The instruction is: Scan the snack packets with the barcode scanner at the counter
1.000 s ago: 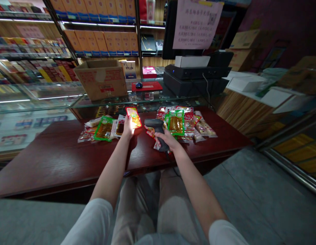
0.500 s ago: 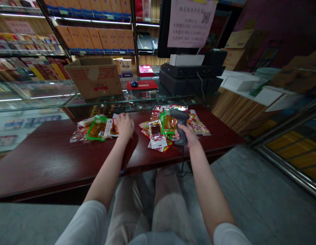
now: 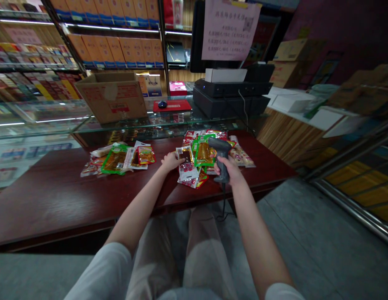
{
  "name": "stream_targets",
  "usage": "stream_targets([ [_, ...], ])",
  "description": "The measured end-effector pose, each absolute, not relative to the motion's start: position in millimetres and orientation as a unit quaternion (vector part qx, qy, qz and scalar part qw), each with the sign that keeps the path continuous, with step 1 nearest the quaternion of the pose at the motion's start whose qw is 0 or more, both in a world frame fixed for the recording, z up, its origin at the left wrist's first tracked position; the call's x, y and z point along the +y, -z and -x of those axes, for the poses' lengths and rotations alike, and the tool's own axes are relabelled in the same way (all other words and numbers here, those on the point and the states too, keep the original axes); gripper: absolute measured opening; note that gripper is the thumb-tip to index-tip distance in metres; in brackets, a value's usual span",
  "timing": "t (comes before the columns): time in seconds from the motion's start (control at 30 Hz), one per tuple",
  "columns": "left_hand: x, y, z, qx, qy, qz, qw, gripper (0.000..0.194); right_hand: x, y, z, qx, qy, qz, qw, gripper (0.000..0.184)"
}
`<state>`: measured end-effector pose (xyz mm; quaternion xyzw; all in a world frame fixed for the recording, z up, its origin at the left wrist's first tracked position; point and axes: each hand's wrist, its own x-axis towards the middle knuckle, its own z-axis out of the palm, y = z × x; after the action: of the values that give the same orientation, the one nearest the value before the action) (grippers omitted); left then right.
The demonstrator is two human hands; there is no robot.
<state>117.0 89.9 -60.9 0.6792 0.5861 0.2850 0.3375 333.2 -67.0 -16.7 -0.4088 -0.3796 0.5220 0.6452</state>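
My right hand (image 3: 230, 171) grips the handle of a dark barcode scanner (image 3: 220, 152), held upright over the right-hand pile of snack packets (image 3: 206, 154) on the dark red table (image 3: 56, 196). My left hand (image 3: 169, 161) reaches to that pile's left edge, fingers closing on a white and dark packet (image 3: 185, 163). A second pile of packets (image 3: 119, 158) lies to the left, with a red and yellow packet (image 3: 146, 154) on its right side.
A glass counter (image 3: 87, 125) behind the table carries a cardboard box (image 3: 111, 98), a red mouse pad with a mouse (image 3: 170, 105) and a black printer and till unit (image 3: 231, 93). Shelves of boxed goods fill the back wall. The scanner's cable hangs off the table's front edge.
My left hand laid the red and yellow packet on the left pile, then crossed right to the other pile. My right hand swung the scanner right and upright.
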Motion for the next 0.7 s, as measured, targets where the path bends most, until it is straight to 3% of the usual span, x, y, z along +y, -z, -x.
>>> stream_targets([
  [0.1, 101, 64, -109, 0.558, -0.38, -0.614, 0.409, 0.024, -67, 18, -331, -0.38, -0.519, 0.41, 0.647, 0.041],
  [0.2, 112, 59, -99, 0.55, -0.42, -0.593, 0.411, 0.02, -63, 22, -325, -0.398, -0.523, 0.416, 0.629, 0.04],
  [0.4, 131, 51, -56, 0.462, -0.522, -0.62, 0.359, 0.035, -43, 25, -290, -0.411, -0.564, 0.42, 0.58, 0.04],
  [0.7, 136, 61, -29, 0.462, -0.512, -0.651, 0.316, 0.05, 8, 15, -223, -0.418, -0.639, 0.34, 0.549, 0.046],
])
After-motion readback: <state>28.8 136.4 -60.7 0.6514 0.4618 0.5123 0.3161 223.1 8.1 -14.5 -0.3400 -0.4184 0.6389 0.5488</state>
